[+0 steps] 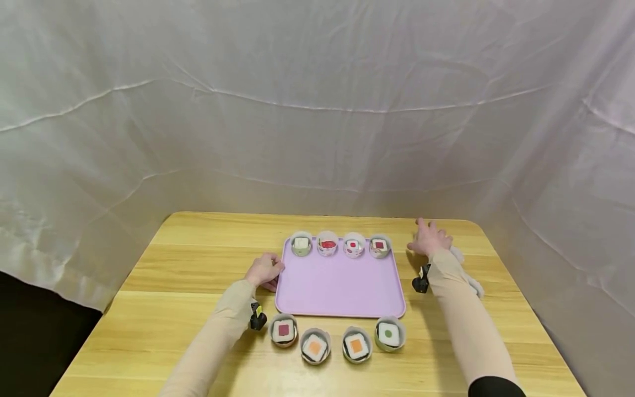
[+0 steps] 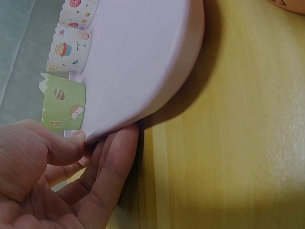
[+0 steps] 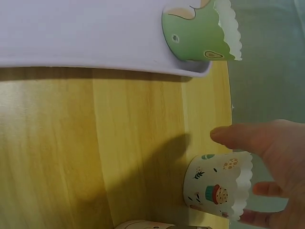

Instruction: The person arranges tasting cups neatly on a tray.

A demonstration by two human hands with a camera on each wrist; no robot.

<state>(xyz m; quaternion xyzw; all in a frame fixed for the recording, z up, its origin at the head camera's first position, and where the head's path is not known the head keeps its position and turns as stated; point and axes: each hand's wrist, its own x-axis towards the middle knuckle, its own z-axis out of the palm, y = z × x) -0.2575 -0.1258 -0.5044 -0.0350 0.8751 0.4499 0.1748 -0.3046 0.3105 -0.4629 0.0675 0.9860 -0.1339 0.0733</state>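
My left hand (image 1: 265, 270) pinches the left edge of a lilac tray (image 1: 339, 284), thumb on top and fingers under the rim in the left wrist view. Along the tray's far side stand several printed paper baking cups, among them a green cup (image 2: 64, 102) nearest my left hand. My right hand (image 1: 430, 238) is right of the tray with fingers spread. In the right wrist view its thumb and fingers lie on either side of a white cupcake-print paper cup (image 3: 217, 186). That cup is mostly hidden behind the hand and forearm in the head view.
Another paper cup (image 1: 475, 286) stands beside my right forearm. In front of the tray is a curved row of several cups holding white square pieces with coloured centres, such as the orange-centred one (image 1: 356, 344). A pale curtain (image 1: 317, 149) hangs behind the wooden table (image 1: 208, 234).
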